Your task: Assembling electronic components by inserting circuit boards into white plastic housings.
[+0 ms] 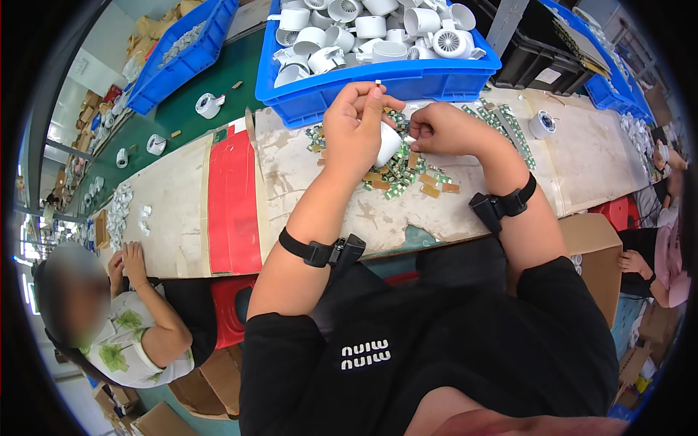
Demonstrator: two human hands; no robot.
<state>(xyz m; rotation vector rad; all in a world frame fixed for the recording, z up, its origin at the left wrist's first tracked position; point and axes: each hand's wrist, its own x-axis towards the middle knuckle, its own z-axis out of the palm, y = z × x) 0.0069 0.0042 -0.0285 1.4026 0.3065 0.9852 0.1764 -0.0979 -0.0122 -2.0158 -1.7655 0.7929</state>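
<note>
My left hand (pixel 353 129) is closed around a white round plastic housing (pixel 389 145), which shows below its fingers. A tiny white piece (pixel 378 82) sticks up at the tip of my left thumb and forefinger. My right hand (pixel 449 129) is beside the housing, its thumb and fingers pinched together at the housing's right side. What lies between those fingertips is too small to make out. Beneath both hands spreads a pile of small green circuit boards (pixel 396 174), with several brown pieces (pixel 430 190) among them.
A blue bin (pixel 334 91) heaped with white fan housings (pixel 385 51) stands just beyond my hands. More boards (pixel 516 134) and a housing with a coil inside (pixel 542 124) lie to the right. A green conveyor belt (pixel 185 120) runs at left. Co-workers sit at both sides.
</note>
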